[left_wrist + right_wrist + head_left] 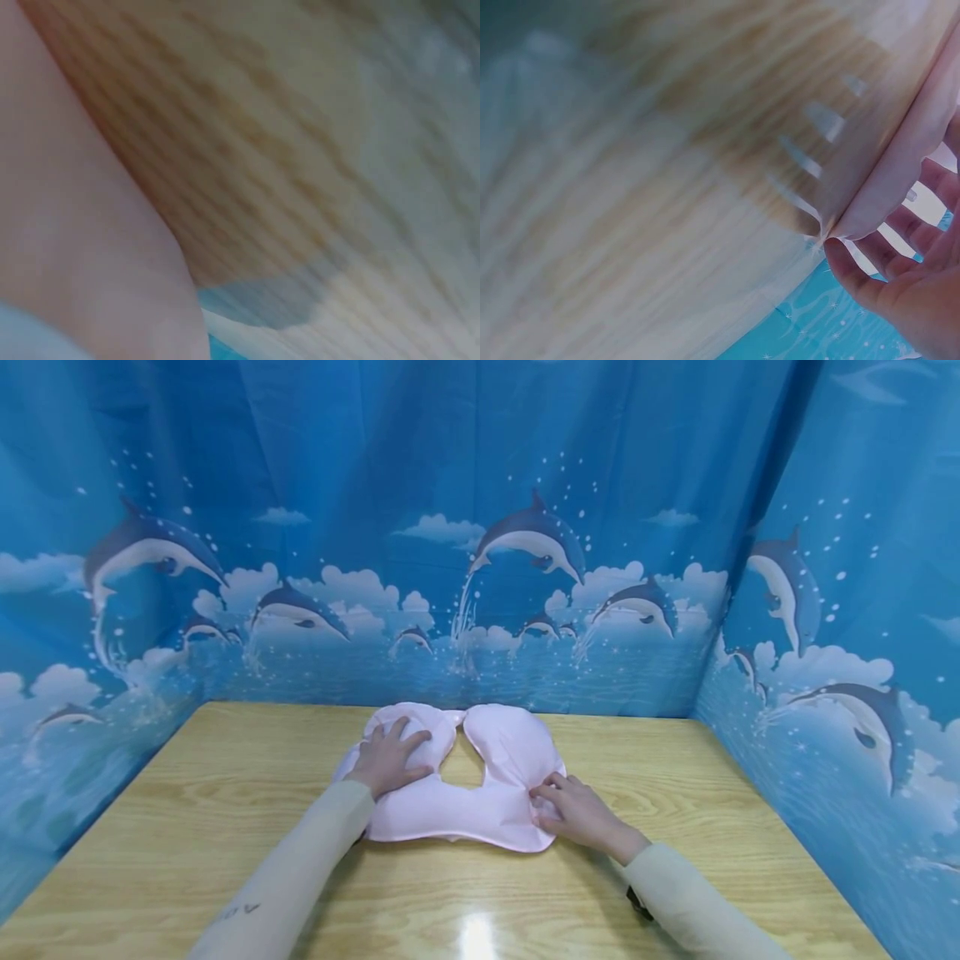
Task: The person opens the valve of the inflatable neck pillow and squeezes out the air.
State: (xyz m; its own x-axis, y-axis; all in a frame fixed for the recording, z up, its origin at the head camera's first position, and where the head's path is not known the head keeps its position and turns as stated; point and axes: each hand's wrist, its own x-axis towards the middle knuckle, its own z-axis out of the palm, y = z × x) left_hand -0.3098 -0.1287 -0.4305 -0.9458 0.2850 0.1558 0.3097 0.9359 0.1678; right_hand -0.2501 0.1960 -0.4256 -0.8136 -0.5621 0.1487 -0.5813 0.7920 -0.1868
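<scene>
A pale pink inflatable neck pillow (pixel 457 814), U-shaped and puffed up, lies on the wooden table with its two ends pointing away from me. My left hand (pixel 387 760) rests on top of its left arm, fingers spread. At the pillow's right edge, my right hand (pixel 585 814) grips the rim with bent fingers. The right wrist view shows the thumb of that hand (pixel 922 292) under the pink edge (pixel 889 191) and the other fingers above. A smooth pinkish surface (pixel 90 195) fills the left side of the left wrist view; no fingers show there.
The wood-grain table (pixel 247 735) reaches back to blue curtains (pixel 420 460) printed with dolphins and clouds, which hang behind and along both sides. A light glare (pixel 477 935) shows on the table's near part.
</scene>
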